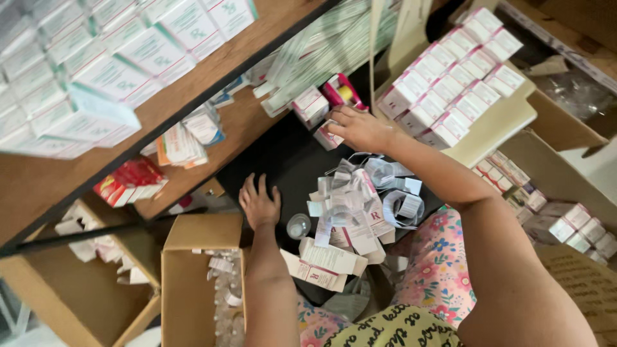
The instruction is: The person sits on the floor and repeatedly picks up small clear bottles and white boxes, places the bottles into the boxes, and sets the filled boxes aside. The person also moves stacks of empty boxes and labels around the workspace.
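Observation:
My right hand [361,128] reaches forward and closes on a small white-and-pink carton [327,137] at the far edge of a black board [283,160]. Beside it stand another white-and-pink carton [310,104] and a pink one [342,91]. My left hand [259,203] rests flat and empty on the board's left side, fingers spread. Between my arms lies a heap of flattened cartons and folded paper leaflets [363,202]. A small clear vial [298,225] stands just right of my left wrist.
Rows of white-and-pink cartons [450,83] fill a cardboard tray at the right. More cartons [565,225] sit in a box lower right. An open cardboard box [196,283] holds vials at the left. Wooden shelves [193,90] carry stacked white boxes.

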